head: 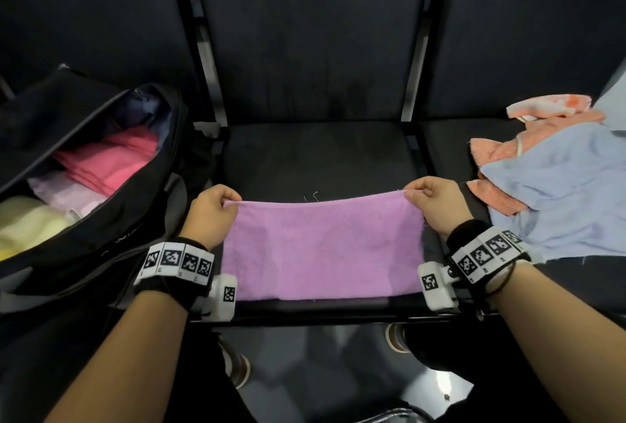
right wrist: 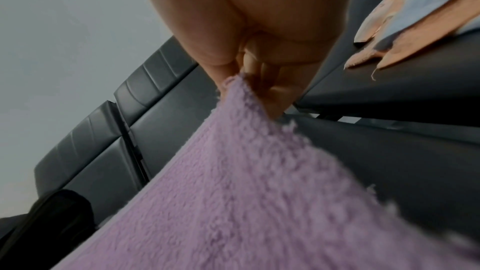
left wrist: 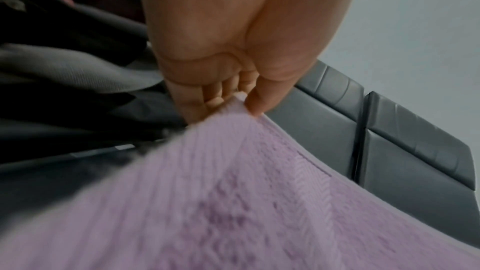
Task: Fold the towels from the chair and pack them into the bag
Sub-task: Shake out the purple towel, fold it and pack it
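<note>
A purple towel (head: 321, 249) hangs stretched between my hands over the front of the middle chair seat (head: 315, 155). My left hand (head: 216, 205) pinches its upper left corner and my right hand (head: 430, 200) pinches its upper right corner. The left wrist view shows thumb and fingers closed on the purple towel (left wrist: 233, 192) corner; the right wrist view shows the same grip on the purple towel (right wrist: 246, 182). A black bag (head: 111, 192) lies unzipped on the left seat, holding folded pink, white and yellow towels. Loose light blue (head: 555, 192) and orange (head: 501, 148) towels lie on the right seat.
Dark padded chair backs (head: 311, 36) rise behind the seats, with metal frame bars between them. The glossy dark floor and my shoes (head: 396, 338) show below the seat's front edge.
</note>
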